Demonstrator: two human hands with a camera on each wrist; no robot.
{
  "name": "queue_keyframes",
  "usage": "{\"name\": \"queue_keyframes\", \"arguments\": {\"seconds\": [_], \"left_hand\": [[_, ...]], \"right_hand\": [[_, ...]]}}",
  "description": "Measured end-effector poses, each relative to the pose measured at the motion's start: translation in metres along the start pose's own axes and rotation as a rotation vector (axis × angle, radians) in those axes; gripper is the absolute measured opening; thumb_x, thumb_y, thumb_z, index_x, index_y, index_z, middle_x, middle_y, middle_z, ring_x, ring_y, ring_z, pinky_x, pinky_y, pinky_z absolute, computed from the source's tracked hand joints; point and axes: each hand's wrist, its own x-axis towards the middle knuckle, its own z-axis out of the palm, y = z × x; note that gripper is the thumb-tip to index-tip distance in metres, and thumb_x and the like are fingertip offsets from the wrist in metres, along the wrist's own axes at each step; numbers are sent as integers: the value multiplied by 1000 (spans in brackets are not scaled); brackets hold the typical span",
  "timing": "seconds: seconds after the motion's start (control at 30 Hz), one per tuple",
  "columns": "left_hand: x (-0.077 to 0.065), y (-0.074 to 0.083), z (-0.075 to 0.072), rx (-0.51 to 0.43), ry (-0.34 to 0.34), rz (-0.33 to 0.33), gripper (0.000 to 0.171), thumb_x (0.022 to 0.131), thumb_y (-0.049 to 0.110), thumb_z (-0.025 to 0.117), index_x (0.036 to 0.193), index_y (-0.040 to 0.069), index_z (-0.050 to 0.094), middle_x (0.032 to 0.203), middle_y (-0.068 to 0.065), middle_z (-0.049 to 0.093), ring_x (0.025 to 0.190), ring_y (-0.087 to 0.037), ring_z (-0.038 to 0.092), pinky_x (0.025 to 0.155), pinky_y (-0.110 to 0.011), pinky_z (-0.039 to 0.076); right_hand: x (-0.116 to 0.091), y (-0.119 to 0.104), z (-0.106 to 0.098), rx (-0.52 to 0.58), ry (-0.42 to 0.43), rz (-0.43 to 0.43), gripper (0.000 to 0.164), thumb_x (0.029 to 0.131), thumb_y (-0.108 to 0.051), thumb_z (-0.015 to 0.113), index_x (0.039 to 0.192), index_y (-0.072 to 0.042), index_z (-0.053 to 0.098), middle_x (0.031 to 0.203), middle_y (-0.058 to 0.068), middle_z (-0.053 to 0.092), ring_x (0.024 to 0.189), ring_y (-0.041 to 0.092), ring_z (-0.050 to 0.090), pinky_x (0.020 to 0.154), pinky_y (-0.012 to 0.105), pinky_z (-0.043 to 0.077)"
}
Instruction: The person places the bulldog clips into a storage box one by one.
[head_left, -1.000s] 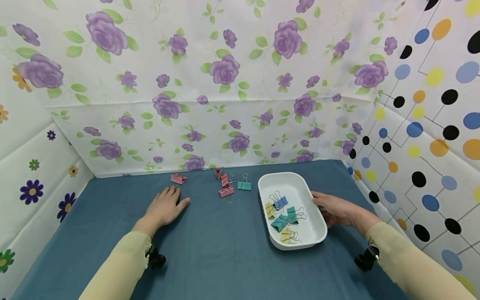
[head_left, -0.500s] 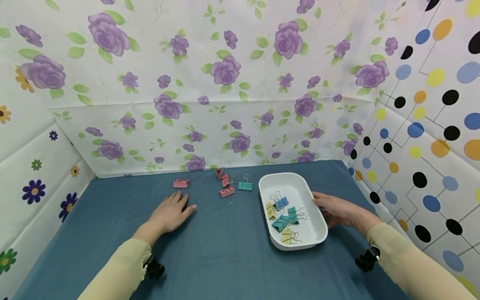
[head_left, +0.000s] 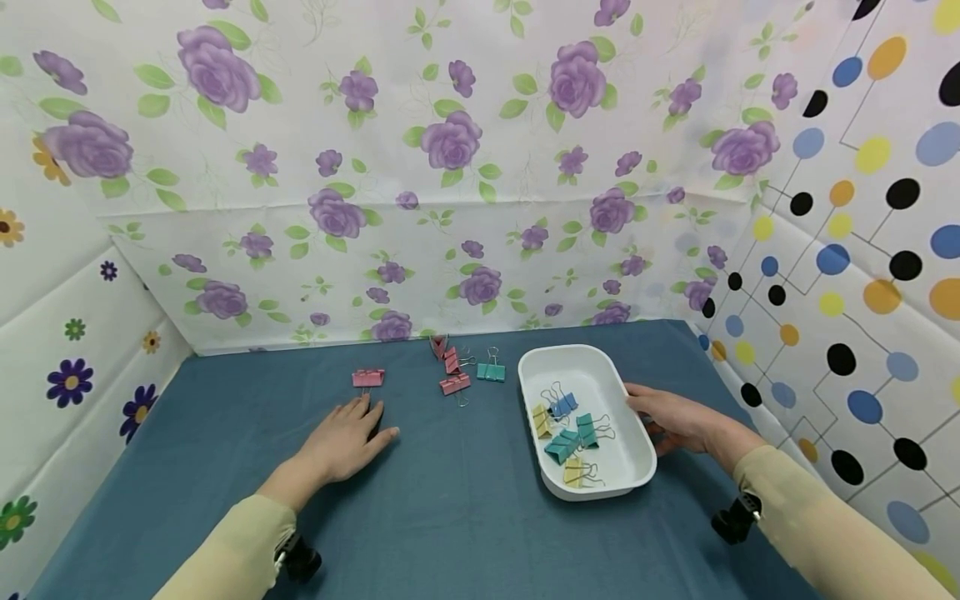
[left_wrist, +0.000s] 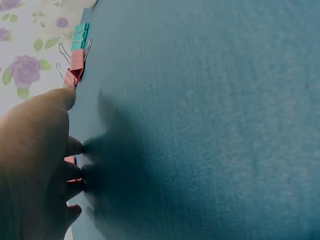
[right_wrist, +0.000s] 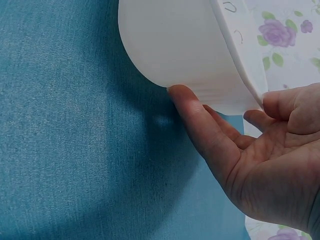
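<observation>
With the left hand (head_left: 337, 442) spread and its fingertips (head_left: 364, 402) at the wire handle (head_left: 366, 390) of the pink clip (head_left: 368, 378), light, even pressure would serve best, lest the clip tip, while the right hand (head_left: 678, 421), pinching the side of the white tray (head_left: 570, 364), should brace it so the clips inside (head_left: 562, 447) lie undisturbed. The pink clip lies on the table (head_left: 457, 517), left of the loose clips (head_left: 454, 384); blue cloth (head_left: 420, 542) covers the table, flowered sheeting (head_left: 442, 196) stands behind, dotted sheeting (head_left: 810, 367) to the right.
</observation>
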Motion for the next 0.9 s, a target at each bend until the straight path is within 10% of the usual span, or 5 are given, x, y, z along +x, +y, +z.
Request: {"name": "queue_keyframes", "arguments": {"seconds": [0.57,0.9], "left_hand": [[-19,4,-5,-25,11,42,64,94,54,42,140,11,43,146,-14,33,133,-33,30,106,-55,21],[-15,0,-23,13,286,103,40,91,40,58,125,20,61,121,-6,59,110,-28,54,89,-50,43]], "right_hand": [[-1,1,0,-18,-3,9,56,99,-39,41,149,-31,17,132,18,43,105,35,55,69,51,52],[0,0,1,-24,14,12,55,100,-38,40,149,-32,17,133,17,42,105,34,55,69,51,52]]}}
